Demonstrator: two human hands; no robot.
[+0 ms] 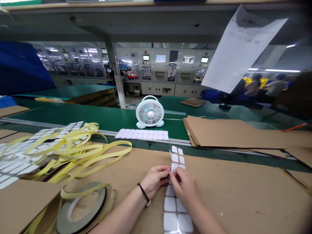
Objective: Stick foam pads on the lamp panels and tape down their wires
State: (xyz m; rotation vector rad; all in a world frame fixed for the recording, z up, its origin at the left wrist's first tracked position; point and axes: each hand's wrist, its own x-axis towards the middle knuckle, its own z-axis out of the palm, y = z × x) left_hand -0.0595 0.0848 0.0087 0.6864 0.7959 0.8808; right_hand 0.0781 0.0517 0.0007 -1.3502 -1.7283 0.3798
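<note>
A sheet of white rounded-square pads (170,204) in two columns lies lengthwise on the cardboard in front of me. My left hand (156,178) is closed in a pinch at the sheet's left edge. Over the pads, my right hand (186,187) pinches the same edge, its fingertips meeting those of the left. Something thin and white shows between the fingertips, mostly hidden by them. A narrow white sliver (171,153) stands out from the edge just beyond my hands.
Loops of yellow tape (97,151) cover more pad sheets (14,162) at left, near a grey tape roll (96,201). A light-blue fan (150,113) stands behind another pad sheet (142,134). Cardboard sheets (224,131) are stacked at right; paper (243,48) hangs above.
</note>
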